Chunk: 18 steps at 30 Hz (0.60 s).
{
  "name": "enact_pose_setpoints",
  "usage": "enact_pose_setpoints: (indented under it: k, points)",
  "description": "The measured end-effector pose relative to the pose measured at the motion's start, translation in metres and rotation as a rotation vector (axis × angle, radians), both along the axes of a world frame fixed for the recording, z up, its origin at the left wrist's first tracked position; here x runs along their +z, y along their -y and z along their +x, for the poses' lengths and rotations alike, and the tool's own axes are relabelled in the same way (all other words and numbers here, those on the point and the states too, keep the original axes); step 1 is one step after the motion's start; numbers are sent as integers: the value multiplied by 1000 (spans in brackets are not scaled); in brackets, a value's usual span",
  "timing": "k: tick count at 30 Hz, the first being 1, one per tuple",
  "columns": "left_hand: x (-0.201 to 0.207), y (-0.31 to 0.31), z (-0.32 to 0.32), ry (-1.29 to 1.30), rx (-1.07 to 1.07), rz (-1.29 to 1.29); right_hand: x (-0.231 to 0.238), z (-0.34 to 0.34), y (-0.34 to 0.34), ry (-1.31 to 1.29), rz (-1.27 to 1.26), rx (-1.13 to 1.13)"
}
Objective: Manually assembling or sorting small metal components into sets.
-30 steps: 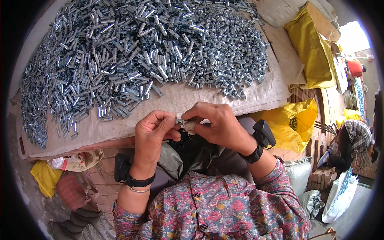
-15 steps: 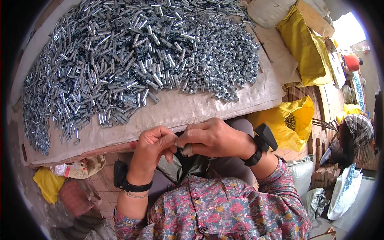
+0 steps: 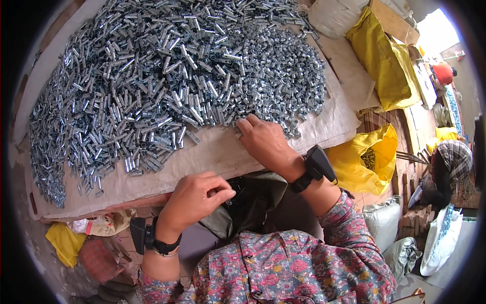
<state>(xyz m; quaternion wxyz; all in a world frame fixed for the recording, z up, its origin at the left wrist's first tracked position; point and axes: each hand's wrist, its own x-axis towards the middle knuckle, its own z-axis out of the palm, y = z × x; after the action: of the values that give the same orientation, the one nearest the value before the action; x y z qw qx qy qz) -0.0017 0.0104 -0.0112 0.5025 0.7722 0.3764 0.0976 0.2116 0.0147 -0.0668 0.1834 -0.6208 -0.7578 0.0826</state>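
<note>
A wide heap of shiny metal sleeves covers the pale cloth on the table, long tubes at left and middle. Short metal rings form the heap's right part. My right hand reaches to the front edge of these rings, fingers curled down and together; its fingertips hide whatever is between them. Above my lap, my left hand is closed with thumb against bent fingers; what it holds, if anything, is hidden. Below and beside it, a dark bag lies open on my lap, with a few small shiny bits inside.
The table's pale cloth edge runs in front of me. At right stand an open yellow sack with small pieces inside, a larger yellow sack and white sacks. Another person bends down at far right.
My hands were together above the lap. My right hand has moved away and up to the short rings, while the left has stayed near the lap, slightly lower.
</note>
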Motion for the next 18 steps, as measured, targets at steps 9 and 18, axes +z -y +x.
enact_pose_setpoints:
  k: [9, 18]
  points:
    - [-34, -53, 59, 26, 156, 668, -3, 2, -2, 33, 74, 33]
    - [-53, -56, 77, -269, 100, 916, -1, 7, 5, -208, 88, 1]
